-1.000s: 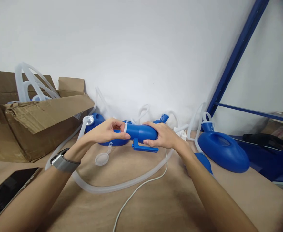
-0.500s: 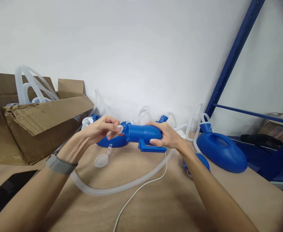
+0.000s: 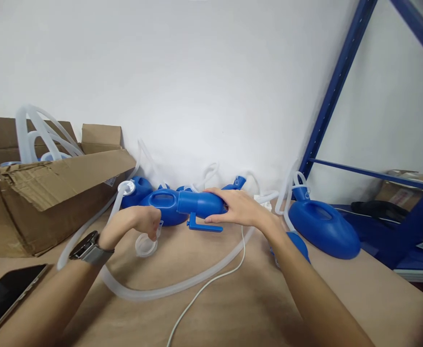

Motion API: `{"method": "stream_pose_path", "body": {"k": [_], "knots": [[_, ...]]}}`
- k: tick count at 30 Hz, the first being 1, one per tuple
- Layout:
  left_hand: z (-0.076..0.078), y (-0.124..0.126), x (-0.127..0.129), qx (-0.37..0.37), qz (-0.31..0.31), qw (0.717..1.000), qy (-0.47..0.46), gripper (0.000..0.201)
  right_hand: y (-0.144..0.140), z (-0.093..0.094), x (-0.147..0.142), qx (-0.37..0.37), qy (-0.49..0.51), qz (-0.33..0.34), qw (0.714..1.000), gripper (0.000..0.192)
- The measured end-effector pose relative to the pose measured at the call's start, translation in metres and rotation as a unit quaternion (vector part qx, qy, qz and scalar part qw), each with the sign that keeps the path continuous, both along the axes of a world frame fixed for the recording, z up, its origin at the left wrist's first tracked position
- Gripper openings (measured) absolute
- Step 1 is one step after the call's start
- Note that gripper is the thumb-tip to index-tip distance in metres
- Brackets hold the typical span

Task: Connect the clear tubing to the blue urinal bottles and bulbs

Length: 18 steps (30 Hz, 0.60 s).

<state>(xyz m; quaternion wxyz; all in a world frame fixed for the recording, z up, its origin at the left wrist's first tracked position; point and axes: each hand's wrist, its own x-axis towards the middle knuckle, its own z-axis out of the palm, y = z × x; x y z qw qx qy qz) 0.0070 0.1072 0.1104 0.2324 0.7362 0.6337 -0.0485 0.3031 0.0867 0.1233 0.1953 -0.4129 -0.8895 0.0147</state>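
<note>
Head view: blue urinal bottle (image 3: 182, 205) lengthwise left-right, neck rightward in gripping right hand (image 3: 235, 208); left hand (image 3: 139, 222) pinching clear cap (image 3: 145, 245).

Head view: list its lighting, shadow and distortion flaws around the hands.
Head view: soft even light, no glare; faint shadows under the left hand and right hand; wide-angle bending tilts the blue shelf post; corners darken; the blue bottle stays sharp.
</note>
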Motion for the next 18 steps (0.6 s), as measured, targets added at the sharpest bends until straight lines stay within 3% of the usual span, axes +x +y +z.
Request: {"method": "stream_pose_path", "body": {"k": [4, 6, 9, 12, 15, 18], "knots": [[0.029, -0.017, 0.008, 0.116, 0.028, 0.991, -0.066, 0.068, 0.002, -0.006, -0.008, 0.045, 0.031, -0.009, 0.998, 0.084], [0.043, -0.031, 0.016, 0.176, 0.058, 0.966, -0.179, 0.074, 0.001, -0.007, -0.012, 0.062, 0.070, -0.012, 0.996, 0.083], [0.053, -0.046, 0.028, 0.102, 0.065, 0.932, -0.341, 0.085, -0.006, -0.002, -0.018, 0.084, 0.125, 0.001, 0.989, 0.082], [0.053, -0.054, 0.033, 0.025, 0.052, 0.880, -0.471, 0.098, -0.015, 0.005, -0.022, 0.126, 0.122, 0.003, 0.984, 0.081], [0.054, -0.059, 0.035, 0.052, 0.070, 0.867, -0.491, 0.103, -0.018, 0.006, -0.026, 0.162, 0.106, -0.008, 0.981, 0.083], [0.057, -0.064, 0.038, 0.116, 0.109, 0.894, -0.418, 0.098, -0.016, 0.004, -0.027, 0.175, 0.137, -0.001, 0.975, 0.093]]}}
